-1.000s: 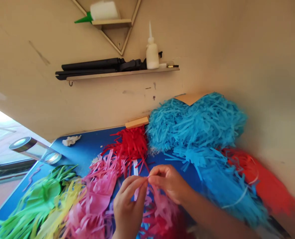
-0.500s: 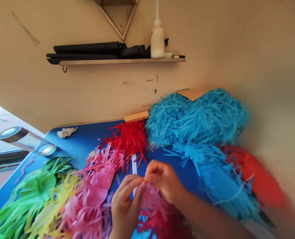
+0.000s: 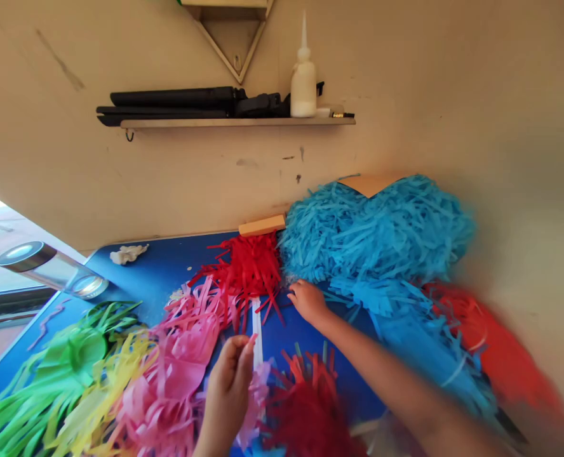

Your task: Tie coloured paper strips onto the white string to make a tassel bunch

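My left hand (image 3: 231,374) is low in the middle, fingers pressed together on a pale pink paper fringe (image 3: 258,387). My right hand (image 3: 307,301) reaches forward onto the blue table (image 3: 153,273). Its fingers are curled down between the red fringe pile (image 3: 248,270) and the big blue fringe heap (image 3: 377,228); what they hold, if anything, is hidden. A white strip (image 3: 256,330) lies between the hands. A dark red fringe bundle (image 3: 305,406) sits under my right forearm. Bright pink fringe (image 3: 181,355) lies left of my left hand.
Green fringe (image 3: 58,381) and yellow fringe (image 3: 115,387) fill the near left. Orange-red fringe (image 3: 501,343) lies far right by the wall. A wooden block (image 3: 261,225), a white scrap (image 3: 128,253) and a metal-capped cylinder (image 3: 48,266) are about. A wall shelf (image 3: 239,122) carries a glue bottle (image 3: 303,79) and black bars (image 3: 177,101).
The hands were pinched together on the pink fringe. Now they are apart: my right hand has moved forward to the red and blue piles, while my left hand has dropped slightly, keeping the pink fringe.
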A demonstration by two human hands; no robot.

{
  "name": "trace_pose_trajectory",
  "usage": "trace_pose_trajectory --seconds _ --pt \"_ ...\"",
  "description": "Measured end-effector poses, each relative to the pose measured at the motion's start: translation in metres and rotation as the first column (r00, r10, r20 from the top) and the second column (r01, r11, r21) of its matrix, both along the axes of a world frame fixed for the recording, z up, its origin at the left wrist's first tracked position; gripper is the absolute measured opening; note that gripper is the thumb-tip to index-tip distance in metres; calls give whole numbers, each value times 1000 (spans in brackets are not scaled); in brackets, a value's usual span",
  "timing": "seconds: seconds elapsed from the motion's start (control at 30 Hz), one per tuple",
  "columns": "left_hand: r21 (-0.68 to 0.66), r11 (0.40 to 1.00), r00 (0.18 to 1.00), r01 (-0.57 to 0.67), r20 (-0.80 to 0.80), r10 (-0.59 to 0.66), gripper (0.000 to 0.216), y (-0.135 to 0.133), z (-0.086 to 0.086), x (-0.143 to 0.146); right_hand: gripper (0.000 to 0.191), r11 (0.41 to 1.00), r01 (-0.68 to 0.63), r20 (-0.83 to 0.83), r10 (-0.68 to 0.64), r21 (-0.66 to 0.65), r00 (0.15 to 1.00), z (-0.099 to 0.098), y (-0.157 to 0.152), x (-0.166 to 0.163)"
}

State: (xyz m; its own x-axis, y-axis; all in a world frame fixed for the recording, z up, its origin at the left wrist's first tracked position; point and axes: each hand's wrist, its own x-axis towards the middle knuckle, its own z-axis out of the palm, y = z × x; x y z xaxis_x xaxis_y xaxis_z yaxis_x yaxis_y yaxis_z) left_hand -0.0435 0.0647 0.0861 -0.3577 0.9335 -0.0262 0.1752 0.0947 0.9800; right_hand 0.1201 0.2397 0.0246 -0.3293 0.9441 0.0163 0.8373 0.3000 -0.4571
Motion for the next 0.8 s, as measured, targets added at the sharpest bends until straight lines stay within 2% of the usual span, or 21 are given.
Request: trace_pose_trajectory --seconds 0.1,0.23,0.37,0.43,0.5,0.57,0.63,0.8 --pt "3 996 989 87 -120 -86 38 6 -9 7 23 1000 20 70 -19 -22 997 0 2 -8" --pt "16 995 976 97 -195 -92 40 12 -16 5 28 999 -2 64 5 -54 998 18 3 -1" --pt "-8 996 978 92 -188 -92 37 9 -18 8 18 988 -138 -77 132 -76 988 44 -35 14" --pt "-7 994 978 112 -175 -111 35 7 -16 11 17 964 -238 -290 195 -123 937 51 -65 20" --pt "13 989 971 149 -189 -144 31 6 -12 15 14 938 -297 -591 140 -177 794 53 -93 24" --pt "37 980 954 197 -238 -183 26 6 -9 20 11 936 -290 -763 39 -197 645 50 -112 27" --pt "48 967 927 252 -298 -226 22 7 -6 23 10 950 -257 -797 15 -177 604 48 -121 30" --pt "76 952 869 296 -436 -235 19 5 -3 28 11 961 -209 -785 -12 -179 619 50 -124 37"
